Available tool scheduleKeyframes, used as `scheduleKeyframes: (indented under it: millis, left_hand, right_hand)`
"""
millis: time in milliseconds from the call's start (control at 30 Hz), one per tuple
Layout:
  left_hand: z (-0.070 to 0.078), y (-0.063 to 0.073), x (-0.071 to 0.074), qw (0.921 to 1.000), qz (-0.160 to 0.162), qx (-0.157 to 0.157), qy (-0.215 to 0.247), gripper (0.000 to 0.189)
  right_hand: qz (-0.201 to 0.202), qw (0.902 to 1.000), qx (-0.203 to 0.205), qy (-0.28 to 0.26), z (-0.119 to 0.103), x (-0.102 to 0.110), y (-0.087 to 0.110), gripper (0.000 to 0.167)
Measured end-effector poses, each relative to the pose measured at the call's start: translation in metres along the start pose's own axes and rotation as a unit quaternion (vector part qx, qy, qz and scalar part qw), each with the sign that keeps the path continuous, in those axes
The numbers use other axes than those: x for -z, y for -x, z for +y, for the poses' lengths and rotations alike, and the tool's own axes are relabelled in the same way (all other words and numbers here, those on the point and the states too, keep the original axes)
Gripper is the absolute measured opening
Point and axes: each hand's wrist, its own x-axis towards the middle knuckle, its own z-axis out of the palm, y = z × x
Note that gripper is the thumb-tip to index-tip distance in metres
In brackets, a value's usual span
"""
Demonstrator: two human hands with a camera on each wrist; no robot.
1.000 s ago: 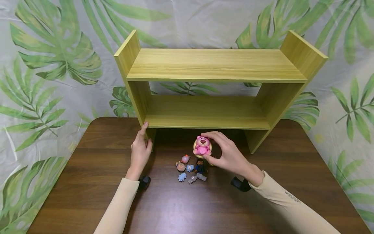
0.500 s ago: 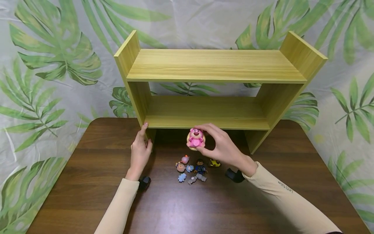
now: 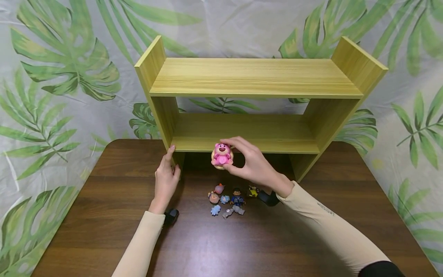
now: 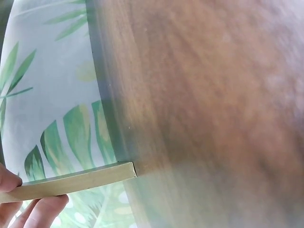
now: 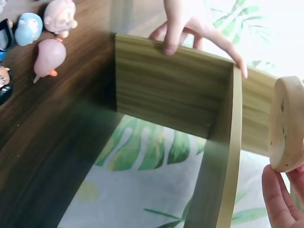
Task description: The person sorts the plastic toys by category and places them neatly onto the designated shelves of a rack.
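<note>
The right hand (image 3: 254,163) has its grip closed on a pink bear figurine (image 3: 222,156), pinched between thumb and fingers and raised off the tabletop (image 3: 207,246). In the head view, the bear faces the camera and overlaps the front edge of the lower board (image 3: 249,132) of the wooden shelf unit (image 3: 256,77); the right wrist view shows its pale, rounded back.

The left hand (image 3: 165,182) grips the unit's left side panel (image 3: 152,69), thumb on the inner face, other fingers on the outer, with the index fingertip by the front end of the lower board.

On the tabletop before the unit lies a loose cluster: a pink bird-like toy (image 3: 219,188), a peach-faced figurine (image 3: 214,197), a blue figurine (image 3: 225,199), a light-blue piece (image 3: 215,210), two grey pieces (image 3: 227,213) and a dark-haired toy figure (image 3: 237,198) in blue. A yellow-and-black toy (image 3: 253,191) sits just right of that figure. Leaf-print cloth (image 3: 69,57) hangs behind.
</note>
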Motion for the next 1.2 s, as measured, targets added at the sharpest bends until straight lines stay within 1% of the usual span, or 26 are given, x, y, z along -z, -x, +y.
scheduleKeyframes:
  millis: [233,433,700,1000,1200]
  left_hand:
    - [0.000,0.000,0.000,1.0000,-0.002,0.000,-0.003,0.091]
    - [0.000,0.000,0.000,1.0000,-0.003,0.000,-0.006,0.091]
    - [0.001,0.000,0.000,1.0000,-0.003,0.003,-0.008,0.085]
    - [0.001,0.000,0.000,1.0000,0.000,0.003,-0.009,0.085]
    - [0.001,0.000,-0.001,0.9999,0.002,0.005,-0.011,0.085]
  right_hand:
    - [0.004,0.9998,0.000,-0.019,0.004,-0.005,-0.012,0.055]
    - [0.008,0.9998,0.001,-0.017,0.009,-0.009,-0.020,0.054]
    - [0.006,0.9999,-0.007,-0.014,0.013,-0.014,-0.030,0.054]
    - [0.011,0.9998,-0.018,0.003,0.018,-0.018,-0.039,0.056]
    - [0.008,0.9997,-0.022,-0.006,0.021,-0.023,-0.046,0.055]
